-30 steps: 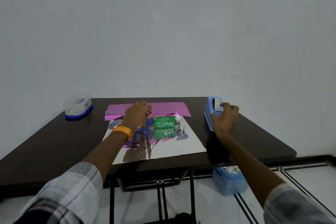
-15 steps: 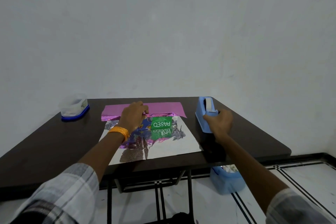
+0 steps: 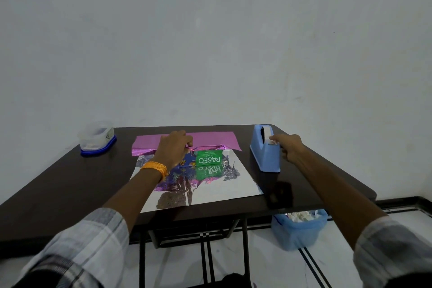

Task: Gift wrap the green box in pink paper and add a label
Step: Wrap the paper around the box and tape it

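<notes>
Head view: our left hand (image 3: pixel 174 149) gripped the pink paper (image 3: pixel 210 139) folded over the green box (image 3: pixel 209 159) at table (image 3: pixel 70 182) centre; our right hand (image 3: pixel 289 148) pinched tape (image 3: pixel 272 144) on the dispenser (image 3: pixel 265 154), 3 o'clock of the green box, near the table's right edge.

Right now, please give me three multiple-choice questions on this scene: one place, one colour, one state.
1. Where does the tape dispenser stand relative to the green box?
A) to its right
B) to its left
C) on top of it

2. What colour is the bangle on the left wrist?
A) black
B) orange
C) white

3. What does the right hand do?
A) lies flat on the table
B) lifts the box
C) pinches the tape at the dispenser

Answers: 1 A, it stands beside the right hand; 2 B, an orange band shows; 3 C, fingertips close on the white tape end.
</notes>
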### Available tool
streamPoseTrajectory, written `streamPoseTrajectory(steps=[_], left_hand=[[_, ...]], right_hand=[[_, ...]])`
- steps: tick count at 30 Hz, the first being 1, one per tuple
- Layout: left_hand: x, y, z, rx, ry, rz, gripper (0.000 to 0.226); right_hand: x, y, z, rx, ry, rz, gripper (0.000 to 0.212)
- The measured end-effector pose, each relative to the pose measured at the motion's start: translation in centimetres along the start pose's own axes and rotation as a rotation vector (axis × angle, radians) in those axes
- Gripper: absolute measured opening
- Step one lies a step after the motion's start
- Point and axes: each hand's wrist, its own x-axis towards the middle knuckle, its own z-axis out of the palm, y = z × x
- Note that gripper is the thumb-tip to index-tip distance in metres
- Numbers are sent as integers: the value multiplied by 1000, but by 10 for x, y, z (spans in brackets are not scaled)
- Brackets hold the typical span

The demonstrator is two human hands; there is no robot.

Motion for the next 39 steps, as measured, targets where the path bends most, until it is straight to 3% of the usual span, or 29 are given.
streamPoseTrajectory(steps=[4,9,16,26,31,39], left_hand=[[0,0,0,6,-3,-7,17],[-1,1,0,-7,4,-7,15],[0,2,0,7,11,-8,14],[0,4,1,17,29,-17,14],[-2,2,3,1,31,-23,13],[-1,1,5,-6,26,-27,14]], right_hand=[[3,-6,4,-7,-1,56,32],[2,-8,7,88,-38,87,17],[-7,-23,6,77,-47,-13,20],[-25,13,12,266,87,-98,19],[-15,29,15,300,108,-118,10],[-17,41,12,353,85,-125,14]])
